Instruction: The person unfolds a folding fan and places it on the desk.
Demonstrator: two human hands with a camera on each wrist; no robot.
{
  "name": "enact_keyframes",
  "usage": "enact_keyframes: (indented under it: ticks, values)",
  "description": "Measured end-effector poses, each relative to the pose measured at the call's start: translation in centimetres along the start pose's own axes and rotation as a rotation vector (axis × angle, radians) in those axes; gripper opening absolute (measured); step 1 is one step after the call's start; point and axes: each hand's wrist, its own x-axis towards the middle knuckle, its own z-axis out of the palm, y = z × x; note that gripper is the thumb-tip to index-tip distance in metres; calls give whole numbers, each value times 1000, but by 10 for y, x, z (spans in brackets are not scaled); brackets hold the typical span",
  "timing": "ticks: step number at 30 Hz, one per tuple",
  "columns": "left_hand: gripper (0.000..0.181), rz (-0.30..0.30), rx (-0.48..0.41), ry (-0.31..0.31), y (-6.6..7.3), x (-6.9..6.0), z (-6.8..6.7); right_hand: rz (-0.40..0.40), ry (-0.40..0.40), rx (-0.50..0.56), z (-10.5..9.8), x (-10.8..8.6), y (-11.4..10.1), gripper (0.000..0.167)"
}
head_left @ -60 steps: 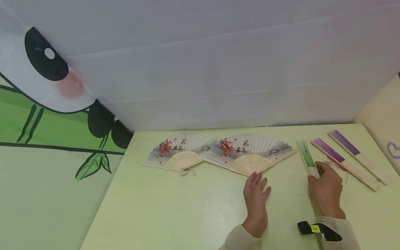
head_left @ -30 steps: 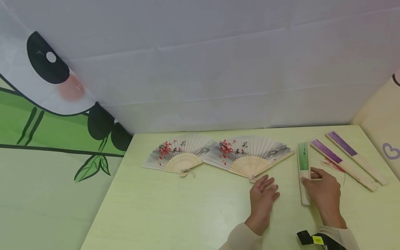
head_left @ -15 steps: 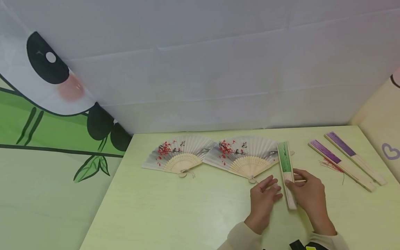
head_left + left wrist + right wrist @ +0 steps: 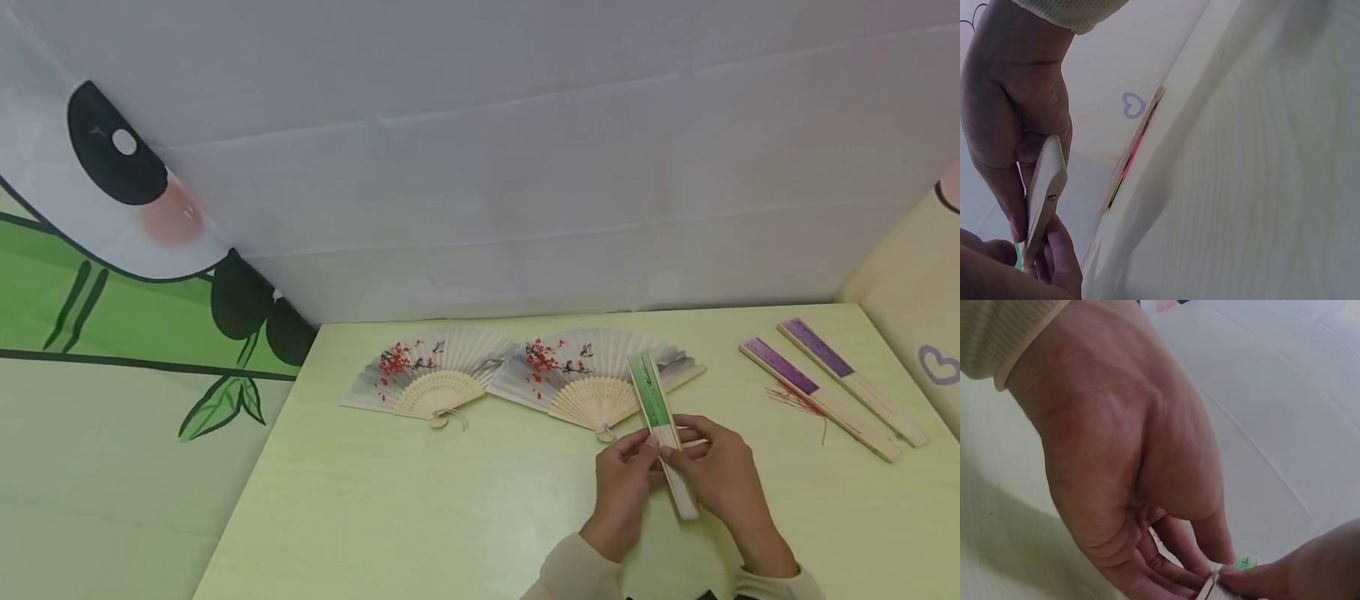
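The bench [image 4: 390, 492] stands against a white wall [image 4: 487, 208], and the folded green fan [image 4: 663, 432] is held up off it, its green end overlapping an open fan [image 4: 600, 392] in the head view. The left hand [image 4: 622, 492] and right hand [image 4: 720, 475] both pinch it, thumbs on the near face; light, even pressure should keep the slim slats aligned and unstrained
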Motion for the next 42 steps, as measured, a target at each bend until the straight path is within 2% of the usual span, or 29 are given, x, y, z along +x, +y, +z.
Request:
enact_keyframes:
  ticks: [8, 15, 24, 29, 35, 42]
  values:
    - [22, 31, 4, -10, 1, 0, -7, -42, -76, 6, -1, 1, -1, 46]
    - [19, 6, 30, -6, 4, 0, -11, 46, -84, 116, 2, 5, 2, 36]
    - [18, 28, 56, 37, 3, -1, -14, 183, -126, 331, 2, 7, 7, 42]
    - [18, 33, 64, 61, 3, -1, -15, 195, -140, 377, 2, 7, 6, 43]
    - [18, 53, 26, 80, 5, -3, -16, 179, -137, 398, 3, 6, 4, 44]
    - [17, 67, 3, 104, 5, -5, -17, 197, -131, 426, 5, 7, 7, 45]
